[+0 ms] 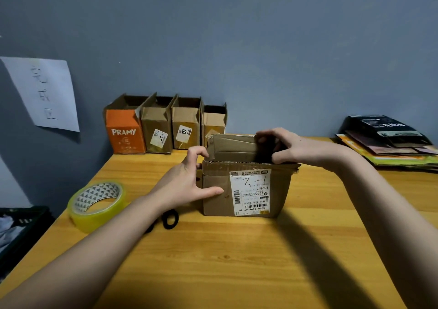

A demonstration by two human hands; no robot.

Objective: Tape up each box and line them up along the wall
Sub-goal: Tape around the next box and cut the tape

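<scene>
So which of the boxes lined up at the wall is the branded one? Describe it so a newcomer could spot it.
Start at the blue-grey wall behind the wooden table, where four open-topped cardboard boxes stand in a row. The orange cardboard box is at the left end, nearest the white paper sign. It alone is orange with white PRAMY lettering; the others are plain brown.

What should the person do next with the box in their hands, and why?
Probably fold the far flap down over the opening. The box in the middle of the table is still open on top, the right hand already pinches that raised flap, and the left hand steadies the side. The tape roll lies untouched to the left, so taping likely comes after closing.
</scene>
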